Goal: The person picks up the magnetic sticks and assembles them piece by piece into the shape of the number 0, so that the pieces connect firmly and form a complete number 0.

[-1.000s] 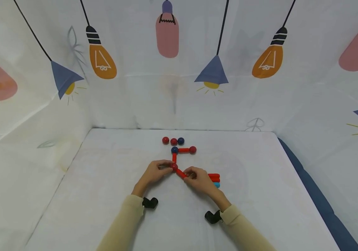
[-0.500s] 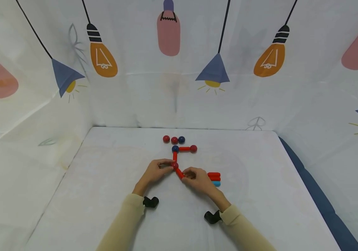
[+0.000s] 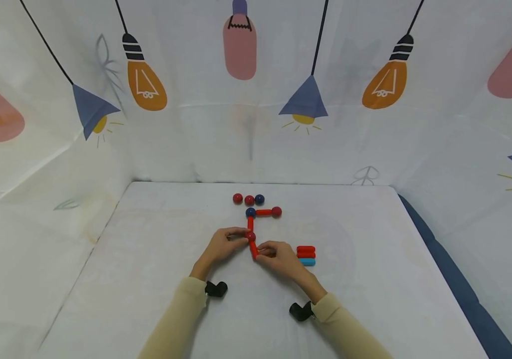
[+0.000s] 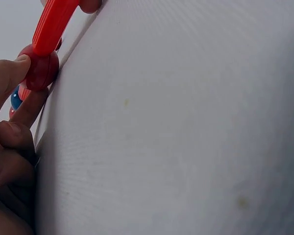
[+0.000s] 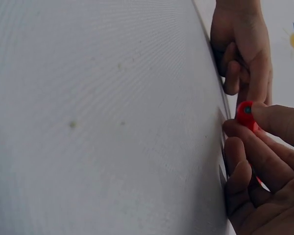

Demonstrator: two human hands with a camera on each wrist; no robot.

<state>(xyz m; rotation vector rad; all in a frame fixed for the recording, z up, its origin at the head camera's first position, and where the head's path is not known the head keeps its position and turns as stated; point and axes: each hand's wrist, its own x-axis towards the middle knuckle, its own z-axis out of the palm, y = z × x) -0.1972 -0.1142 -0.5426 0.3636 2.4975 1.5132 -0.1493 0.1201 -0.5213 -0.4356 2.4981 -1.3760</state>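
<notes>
My left hand point(image 3: 222, 251) pinches a red ball point(image 3: 251, 237) between thumb and forefinger, low on the white table. The lower end of a red magnetic rod point(image 3: 253, 251) is held between the thumb and fingers of my right hand point(image 3: 282, 259); its upper end meets that ball. In the right wrist view the tip of the rod point(image 5: 245, 114) faces the camera. Above the held ball, another red rod point(image 3: 250, 223) runs up to a dark blue ball point(image 3: 250, 213). From there a third red rod point(image 3: 263, 212) leads right to a red ball point(image 3: 276, 212).
Two loose red balls point(image 3: 238, 198) and a dark blue ball point(image 3: 259, 199) lie in a row behind the joined pieces. Right of my right hand, two red rods point(image 3: 306, 249) and a light blue rod point(image 3: 307, 262) lie side by side on the table point(image 3: 372, 279).
My right hand has swung the lower red rod leftward about the held ball, from slanting down-right to pointing nearly straight toward me. The left hand has stayed on the ball.
</notes>
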